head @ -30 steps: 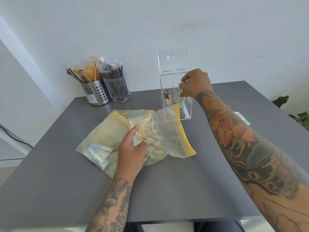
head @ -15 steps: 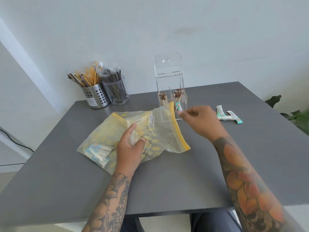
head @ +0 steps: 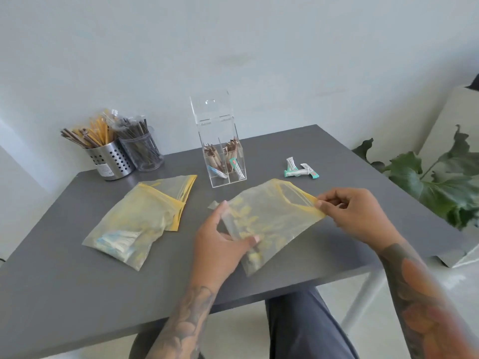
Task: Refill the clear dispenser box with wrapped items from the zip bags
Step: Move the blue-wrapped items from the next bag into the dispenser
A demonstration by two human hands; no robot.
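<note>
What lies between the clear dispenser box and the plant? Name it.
In the head view, a few loose white-and-teal wrapped packets lie on the grey table between the dispenser box and the plant.

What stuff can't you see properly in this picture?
- Head view: the yellow pieces inside the held zip bag are blurred by the cloudy plastic.
- Part of that bag sits behind the left hand; the right hand covers its corner.
- The print on the loose packets is too small to read.
- The label on the metal cup is too small.
- The plant is cut off by the right edge.
</note>
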